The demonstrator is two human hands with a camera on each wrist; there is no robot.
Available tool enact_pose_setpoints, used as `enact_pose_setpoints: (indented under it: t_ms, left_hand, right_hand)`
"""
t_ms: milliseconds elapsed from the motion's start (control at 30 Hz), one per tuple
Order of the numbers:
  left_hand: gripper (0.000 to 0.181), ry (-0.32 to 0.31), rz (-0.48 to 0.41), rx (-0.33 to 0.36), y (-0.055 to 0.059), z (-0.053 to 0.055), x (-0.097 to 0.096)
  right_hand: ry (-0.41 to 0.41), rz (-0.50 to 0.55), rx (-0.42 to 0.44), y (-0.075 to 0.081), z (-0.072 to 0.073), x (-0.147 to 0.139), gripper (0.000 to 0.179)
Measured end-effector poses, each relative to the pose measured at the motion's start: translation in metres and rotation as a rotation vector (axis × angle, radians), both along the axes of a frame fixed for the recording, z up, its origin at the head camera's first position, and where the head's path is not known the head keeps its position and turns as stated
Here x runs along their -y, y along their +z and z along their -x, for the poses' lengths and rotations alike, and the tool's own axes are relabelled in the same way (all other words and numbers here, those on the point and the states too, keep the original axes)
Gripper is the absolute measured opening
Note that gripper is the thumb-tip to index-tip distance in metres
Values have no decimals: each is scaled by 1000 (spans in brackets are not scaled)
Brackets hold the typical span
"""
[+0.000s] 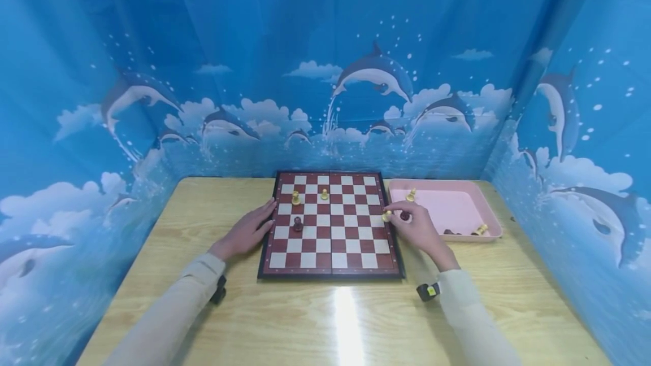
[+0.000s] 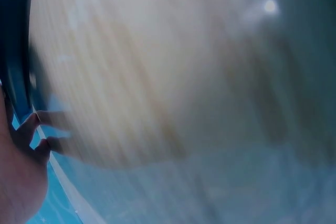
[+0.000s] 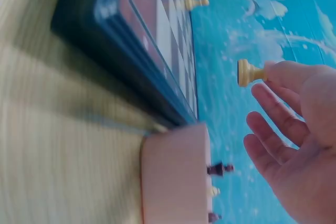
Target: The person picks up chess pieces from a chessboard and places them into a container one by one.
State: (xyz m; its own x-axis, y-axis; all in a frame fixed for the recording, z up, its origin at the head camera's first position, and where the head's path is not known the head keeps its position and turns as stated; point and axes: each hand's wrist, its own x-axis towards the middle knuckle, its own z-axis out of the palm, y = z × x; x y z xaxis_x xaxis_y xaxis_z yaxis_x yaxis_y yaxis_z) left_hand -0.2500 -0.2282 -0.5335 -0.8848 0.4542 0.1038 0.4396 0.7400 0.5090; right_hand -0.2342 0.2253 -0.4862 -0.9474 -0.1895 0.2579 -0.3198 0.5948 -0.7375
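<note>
A gold chess piece [image 3: 249, 73] is pinched by its top between the thumb and fingertips of my right hand [image 1: 419, 229], its base free. In the head view that hand is over the gap between the chessboard [image 1: 338, 273] and the pink tray [image 1: 452, 185]. My left hand [image 1: 246, 231] lies by the board's left edge, fingers extended and fingertips at the frame. On the board's left half stand a taller gold piece [image 1: 295, 199], a small gold piece [image 1: 324, 194] and a dark red piece [image 1: 298, 223].
Inside the tray are a gold piece [image 1: 411, 195] at the back left, a dark piece [image 1: 404, 216] near my right hand, and another gold piece [image 1: 480, 230] beside dark ones at the front. A dolphin-print curtain [image 1: 285, 44] encloses the wooden table [image 1: 285, 321] at the back and sides.
</note>
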Motion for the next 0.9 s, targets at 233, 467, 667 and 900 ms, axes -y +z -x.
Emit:
enact_pose_setpoints:
  t_ms: [233, 467, 667, 900]
  left_hand:
    - [58, 3, 12, 11, 1, 1, 0]
    - [57, -3, 6, 5, -1, 1, 1]
    - [57, -5, -6, -7, -3, 2, 1]
    - [57, 2, -10, -1, -2, 1, 0]
  right_hand:
    - [-72, -26, -105, 7, -3, -26, 18]
    - [-97, -56, -156, 8, 2, -49, 20]
    - [-148, -61, -181, 9, 8, -70, 19]
    - [-194, -44, -147, 12, 13, -85, 21]
